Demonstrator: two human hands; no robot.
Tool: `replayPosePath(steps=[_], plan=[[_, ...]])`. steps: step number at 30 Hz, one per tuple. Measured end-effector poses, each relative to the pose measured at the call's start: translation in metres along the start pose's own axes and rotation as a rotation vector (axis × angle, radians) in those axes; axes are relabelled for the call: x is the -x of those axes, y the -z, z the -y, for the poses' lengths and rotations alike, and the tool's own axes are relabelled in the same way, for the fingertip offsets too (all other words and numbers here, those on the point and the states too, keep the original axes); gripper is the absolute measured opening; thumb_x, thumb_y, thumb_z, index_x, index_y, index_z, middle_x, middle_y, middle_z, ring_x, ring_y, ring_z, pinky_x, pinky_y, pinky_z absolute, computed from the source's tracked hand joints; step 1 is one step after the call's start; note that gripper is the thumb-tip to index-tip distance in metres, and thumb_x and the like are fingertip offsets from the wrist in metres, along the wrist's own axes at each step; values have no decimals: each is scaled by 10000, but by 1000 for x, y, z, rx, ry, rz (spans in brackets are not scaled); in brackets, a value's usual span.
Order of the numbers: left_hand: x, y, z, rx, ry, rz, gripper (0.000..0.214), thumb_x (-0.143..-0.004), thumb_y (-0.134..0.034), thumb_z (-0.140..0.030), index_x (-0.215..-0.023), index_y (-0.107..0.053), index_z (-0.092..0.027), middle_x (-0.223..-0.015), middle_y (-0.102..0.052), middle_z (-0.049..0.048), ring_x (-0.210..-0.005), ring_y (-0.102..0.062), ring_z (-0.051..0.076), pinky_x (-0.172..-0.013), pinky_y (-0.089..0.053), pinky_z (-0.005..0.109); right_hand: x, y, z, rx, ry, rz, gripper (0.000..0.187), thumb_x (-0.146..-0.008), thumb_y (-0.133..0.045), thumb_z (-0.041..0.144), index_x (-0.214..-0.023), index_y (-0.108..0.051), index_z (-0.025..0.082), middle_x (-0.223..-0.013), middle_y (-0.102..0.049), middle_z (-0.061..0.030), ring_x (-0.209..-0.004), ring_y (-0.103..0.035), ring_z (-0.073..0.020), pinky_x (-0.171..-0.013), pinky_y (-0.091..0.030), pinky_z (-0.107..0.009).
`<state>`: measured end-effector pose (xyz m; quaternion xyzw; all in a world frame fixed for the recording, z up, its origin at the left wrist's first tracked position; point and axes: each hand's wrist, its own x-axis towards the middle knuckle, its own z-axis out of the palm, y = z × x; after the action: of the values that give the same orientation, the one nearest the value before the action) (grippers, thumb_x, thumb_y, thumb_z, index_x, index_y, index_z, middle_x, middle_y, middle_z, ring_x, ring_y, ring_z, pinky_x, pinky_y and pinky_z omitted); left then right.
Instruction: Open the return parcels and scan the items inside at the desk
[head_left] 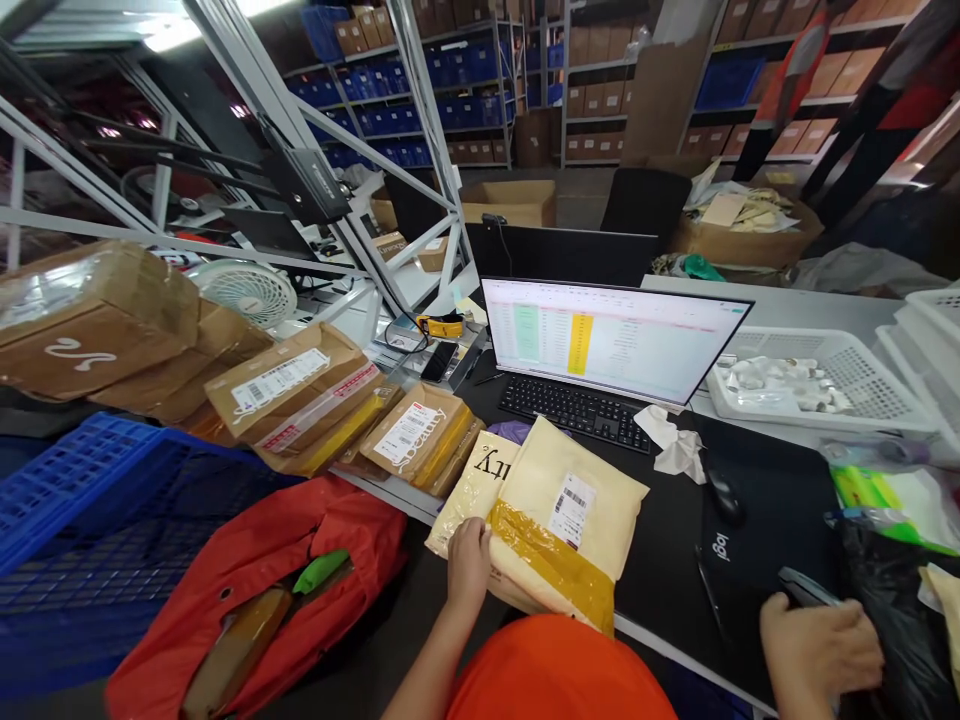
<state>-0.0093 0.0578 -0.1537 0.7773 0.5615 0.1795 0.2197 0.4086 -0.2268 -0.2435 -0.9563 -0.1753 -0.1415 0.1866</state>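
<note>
My left hand (470,565) is closed on the near left edge of a cream padded mailer (600,470) with a white barcode label and a band of yellow tape. Under its left side lies a second cream mailer (472,480) with black print. At the right of the black desk mat, my right hand (821,645) curls around a slim grey-blue handheld tool (806,588); the fingers cover part of it, and its exact kind is unclear. A black mouse (724,493) and a dark pen (709,590) lie near that hand.
Taped cardboard boxes (300,390) line the left side, beside a red bag (262,560) and a blue crate (75,470). A monitor (607,335) and keyboard (574,408) stand behind the mailers. Crumpled paper (675,440), a white basket (885,390) and a black plastic bag (885,580) are at right.
</note>
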Motion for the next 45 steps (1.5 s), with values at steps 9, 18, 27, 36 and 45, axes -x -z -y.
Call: replayPosePath(steps=[9,18,27,36,45], plan=[[3,0,-6,79,95,21,150,-877,-398,-244,-740,-455,-228,-746,-601,43,-754,-570,228,-709,-394,316,-84,-72,69,-107,316,179,654,-901,-430,478,-1416,-481,77,-1379,-463,-262,-1145,-540,-396,-906,-454,-501],[5,4,-8,374,228,-36,116,-789,-503,-346,-813,-499,-233,-778,-602,15,-774,-602,211,-741,-453,318,-86,-99,56,-66,329,131,518,-949,-419,452,-1342,-593,163,-1421,-481,-211,-1146,-562,-371,-870,-451,-465],[11,16,-16,808,386,149,445,-705,-678,-579,-912,-568,-200,-830,-654,31,-755,-605,178,-681,-457,264,-86,-101,57,-119,266,120,486,-923,-463,400,-1318,-616,162,-1428,-488,-202,-1140,-550,-382,-885,-432,-491],[-3,7,-28,376,333,47,533,-665,-699,-582,-999,-653,-168,-817,-696,49,-784,-658,242,-715,-502,322,-88,-100,58,-119,262,142,475,-929,-452,397,-1302,-630,163,-1427,-469,-212,-1129,-547,-371,-892,-436,-495],[-3,6,-29,-15,337,151,332,-793,-631,-408,-985,-769,-176,-794,-743,67,-795,-676,248,-741,-451,313,-77,-74,68,-254,194,60,630,-873,-507,442,-1358,-510,40,-1419,-407,-300,-1281,-428,-422,-1011,-375,-544]])
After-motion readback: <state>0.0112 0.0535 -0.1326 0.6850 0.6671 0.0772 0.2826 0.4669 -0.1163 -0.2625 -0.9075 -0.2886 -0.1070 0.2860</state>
